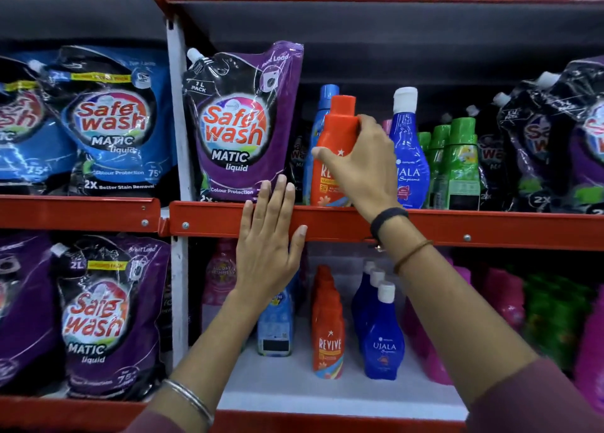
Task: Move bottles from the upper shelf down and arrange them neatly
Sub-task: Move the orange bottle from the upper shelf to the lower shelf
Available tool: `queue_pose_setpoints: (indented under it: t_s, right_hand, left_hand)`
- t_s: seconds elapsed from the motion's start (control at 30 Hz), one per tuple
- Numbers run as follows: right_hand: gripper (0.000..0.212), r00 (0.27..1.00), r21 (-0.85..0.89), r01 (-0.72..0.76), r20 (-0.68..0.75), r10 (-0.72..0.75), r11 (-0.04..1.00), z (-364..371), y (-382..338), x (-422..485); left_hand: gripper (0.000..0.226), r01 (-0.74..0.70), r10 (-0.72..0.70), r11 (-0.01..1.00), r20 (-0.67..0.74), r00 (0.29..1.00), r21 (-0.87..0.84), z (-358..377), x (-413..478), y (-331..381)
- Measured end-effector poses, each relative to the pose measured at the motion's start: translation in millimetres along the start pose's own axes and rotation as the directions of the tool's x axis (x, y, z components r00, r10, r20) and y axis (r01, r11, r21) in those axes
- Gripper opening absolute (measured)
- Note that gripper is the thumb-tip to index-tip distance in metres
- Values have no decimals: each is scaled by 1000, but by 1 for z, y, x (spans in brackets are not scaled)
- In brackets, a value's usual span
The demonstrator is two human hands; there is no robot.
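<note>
My right hand [361,164] is wrapped around an orange Revive bottle [336,128] that stands on the upper shelf [457,226], thumb on its front and fingers at its shoulder. Behind it stands a light blue bottle [322,105], and to its right a dark blue Ujala bottle [408,151]. My left hand [269,236] is flat and open against the shelf's red front edge, holding nothing. On the lower shelf [340,393] stand a row of orange Revive bottles [328,328], a row of blue Ujala bottles [380,331] and a light blue bottle [276,321].
Green bottles [457,164] stand right of the Ujala bottle on the upper shelf. A purple Safewash pouch [242,125] stands left of the orange bottle. More pouches fill the left bay and far right. Pink bottles [503,302] and green bottles crowd the lower shelf's right side.
</note>
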State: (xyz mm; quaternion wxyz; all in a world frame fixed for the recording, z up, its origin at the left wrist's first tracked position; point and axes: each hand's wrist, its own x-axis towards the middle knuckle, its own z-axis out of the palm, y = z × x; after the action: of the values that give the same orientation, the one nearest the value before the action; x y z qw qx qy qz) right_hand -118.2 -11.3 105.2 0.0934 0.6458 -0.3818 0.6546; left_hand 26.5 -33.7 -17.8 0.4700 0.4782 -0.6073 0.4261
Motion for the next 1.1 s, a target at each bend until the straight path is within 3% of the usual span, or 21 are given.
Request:
queue_pose_setpoints:
  t_s: [0.1, 0.23, 0.43, 0.63, 0.93, 1.1]
  right_hand:
    - [70, 990, 196, -2, -135, 29, 981, -15, -4, -6]
    - [70, 964, 310, 8, -254, 75, 951, -46, -10, -15]
    - [70, 984, 407, -119, -71, 162, 905, -66, 10, -58]
    - [66, 975, 422, -223, 81, 209, 879, -48, 49, -131]
    - [59, 861, 158, -436, 361, 359, 886, -1, 109, -201]
    - [62, 794, 72, -503, 433, 427, 862, 19, 129, -224]
  left_hand:
    - [59, -7, 7, 1000, -18, 1000, 12, 1, 0, 0]
    - [57, -6, 7, 1000, -22, 1000, 29, 2, -2, 1]
    - [57, 15, -15, 1000, 4, 1000, 3, 2, -9, 5]
    - [54, -5, 6, 991, 6, 1000, -131, -1, -9, 17]
    - [55, -46, 47, 999, -57, 997, 7, 13, -12, 11]
    - [54, -51, 53, 998, -81, 995, 33, 17, -12, 11]
